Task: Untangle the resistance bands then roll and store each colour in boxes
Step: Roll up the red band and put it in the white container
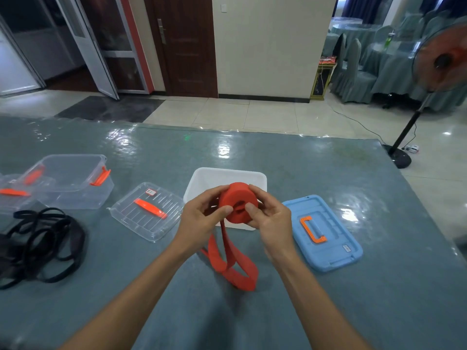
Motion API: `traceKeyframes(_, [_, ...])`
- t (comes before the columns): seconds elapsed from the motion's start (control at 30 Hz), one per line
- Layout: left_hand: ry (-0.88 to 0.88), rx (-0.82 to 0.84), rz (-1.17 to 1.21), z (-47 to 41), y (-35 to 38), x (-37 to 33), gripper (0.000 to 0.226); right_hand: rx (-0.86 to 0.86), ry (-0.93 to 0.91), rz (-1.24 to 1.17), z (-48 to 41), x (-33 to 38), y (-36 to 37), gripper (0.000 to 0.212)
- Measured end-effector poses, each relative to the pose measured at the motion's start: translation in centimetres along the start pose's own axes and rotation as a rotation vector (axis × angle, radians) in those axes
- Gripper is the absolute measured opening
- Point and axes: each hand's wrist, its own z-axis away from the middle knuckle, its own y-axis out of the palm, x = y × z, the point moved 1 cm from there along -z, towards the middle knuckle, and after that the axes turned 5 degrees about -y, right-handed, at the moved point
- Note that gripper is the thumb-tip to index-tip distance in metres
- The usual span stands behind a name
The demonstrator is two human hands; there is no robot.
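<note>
A red resistance band (237, 202) is wound into a thick roll held above the table between both hands. My left hand (202, 215) grips its left side and my right hand (271, 218) grips its right side, thumbs on the roll's face. The band's loose tail (235, 263) hangs down and loops on the table. Behind the roll stands an open white box (227, 174). Its blue lid (326, 233) with an orange handle lies to the right. A tangle of black bands (43, 243) lies at the left.
A clear box (73, 180) with orange clips stands at the far left, its clear lid (146, 210) beside it. Another clear lid (12, 192) shows at the left edge. A standing fan (439, 61) is off the table's right corner. The table (328, 299) has a glossy grey-blue cover.
</note>
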Motion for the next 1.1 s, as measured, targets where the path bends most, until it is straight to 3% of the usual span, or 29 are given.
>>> traceKeyframes(0.07, [-0.028, 0.005, -0.032, 0.0, -0.3, 0.3, 0.045, 0.024, -0.003, 0.067, 0.2, -0.2, 0.1, 0.045])
traceKeyframes(0.23, [-0.057, 0.129, -0.244, -0.4, -1.6, -0.2, 0.044, 0.281, -0.044, 0.543, -0.2, -0.4, -1.6, 0.060])
traceKeyframes(0.33, [-0.015, 0.184, -0.289, -0.6, -1.8, -0.9, 0.044, 0.271, 0.051, 0.373, -0.8, 0.1, -1.9, 0.056])
traceKeyframes(0.5, [0.007, 0.104, -0.083, 0.0, -0.9, -0.7, 0.050, 0.135, 0.131, -0.048, -0.6, 0.4, -1.6, 0.044])
traceKeyframes(0.57, [0.004, 0.081, -0.041, 0.2, -0.8, -0.5, 0.050, 0.120, 0.148, -0.113, -0.2, 0.0, -1.3, 0.041])
traceKeyframes(0.63, [-0.008, 0.090, -0.098, 0.1, -1.1, -0.6, 0.049, 0.142, 0.123, -0.007, 0.1, -0.1, -1.3, 0.044])
traceKeyframes(0.73, [0.043, 0.172, -0.297, 0.0, -1.9, -1.0, 0.049, 0.211, -0.050, 0.421, 0.0, 0.1, -1.9, 0.057])
traceKeyframes(0.83, [0.046, 0.221, -0.321, -0.1, -2.0, -1.3, 0.047, 0.306, -0.170, 0.567, -0.4, 0.8, -2.0, 0.046])
traceKeyframes(0.9, [0.026, 0.196, -0.275, -0.3, -1.9, -1.2, 0.045, 0.291, -0.187, 0.545, -0.6, 1.1, -2.0, 0.042])
traceKeyframes(1.1, [-0.052, 0.045, -0.046, -0.1, -1.1, -0.5, 0.049, 0.095, 0.060, 0.104, 0.0, 0.4, -1.8, 0.041])
